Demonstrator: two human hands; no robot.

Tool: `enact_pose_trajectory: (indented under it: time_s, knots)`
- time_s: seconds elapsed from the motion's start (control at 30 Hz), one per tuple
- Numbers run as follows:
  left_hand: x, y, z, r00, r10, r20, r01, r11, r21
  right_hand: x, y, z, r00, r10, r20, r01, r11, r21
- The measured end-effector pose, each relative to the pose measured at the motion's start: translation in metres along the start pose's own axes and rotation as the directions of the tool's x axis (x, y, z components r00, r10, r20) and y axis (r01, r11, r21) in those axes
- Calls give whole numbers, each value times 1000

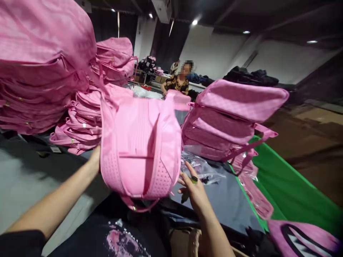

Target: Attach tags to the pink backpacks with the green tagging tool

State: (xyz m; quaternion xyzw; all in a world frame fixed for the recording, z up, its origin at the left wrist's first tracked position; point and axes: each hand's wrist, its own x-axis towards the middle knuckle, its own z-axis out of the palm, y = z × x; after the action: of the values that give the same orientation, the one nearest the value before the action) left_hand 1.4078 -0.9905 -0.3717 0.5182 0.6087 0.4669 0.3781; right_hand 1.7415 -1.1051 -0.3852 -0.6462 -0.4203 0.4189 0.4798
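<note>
- Between the two hands, the pink backpack (135,142) is presented with its straps facing the body, probably so that they are easily seen.
- By the left hand (97,159), one side seems supported; the fingers are hidden, so their grasp cannot be told.
- At the other side, the right hand (194,189) is loosely spread, perhaps for steadying.
- Leftward, pink bags (85,117) are stacked, seemingly to save space.

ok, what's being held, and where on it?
Pink backpack, seemingly by its left side; the left grip is mostly hidden behind it. The right grip is open at its right edge, contact unclear.
</note>
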Motion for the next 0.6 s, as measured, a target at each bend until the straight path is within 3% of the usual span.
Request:
enact_pose_trajectory:
  time_s: [0.07, 0.13, 0.23, 0.27, 0.3, 0.33, 0.37, 0.4, 0.43, 0.47, 0.5, 0.53, 0.6]
  knots:
    - [-36, -67, 15, 994, -104, 17, 104, 994, 38, -7, 28, 1, 996, 92, 11, -90, 988, -121]
    - [-62, -113, 13, 988, -153, -19, 154, 984, 90, -16, 49, -2, 992, 119, -34, -123, 922, -368]
    - [-76, -135, -12, 977, -93, -193, 127, 977, 171, -34, 47, -3, 984, -86, -156, -43, 734, -678]
    - [-77, -131, -19, 974, 19, -227, 31, 975, 218, -39, 38, 1, 965, -184, -185, -10, 681, -732]
    - [-76, -125, -21, 964, 187, -190, -129, 951, 282, -43, 27, 9, 943, -263, -203, 17, 647, -762]
    - [-76, -117, -19, 924, 378, -58, -337, 877, 342, -46, 16, 22, 928, -314, -201, 45, 630, -776]
    - [-76, -110, -11, 827, 540, 158, -557, 746, 365, -46, 6, 39, 927, -329, -181, 71, 626, -777]
    - [-78, -105, 2, 676, 618, 400, -736, 583, 343, -44, 1, 60, 935, -325, -141, 107, 639, -762]
    - [-80, -104, 18, 514, 597, 616, -852, 441, 282, -39, 0, 83, 940, -330, -83, 169, 665, -727]
    - [-84, -107, 35, 413, 521, 747, -901, 352, 253, -31, 4, 107, 928, -370, -37, 248, 690, -680]
    - [-88, -114, 51, 374, 457, 807, -919, 298, 257, -22, 14, 129, 899, -438, -8, 338, 704, -624]
    - [-92, -124, 64, 365, 413, 834, -924, 269, 272, -12, 27, 146, 861, -508, 16, 417, 688, -594]
    - [-99, -147, 77, 397, 385, 833, -913, 256, 316, 7, 59, 159, 816, -573, 73, 475, 594, -649]
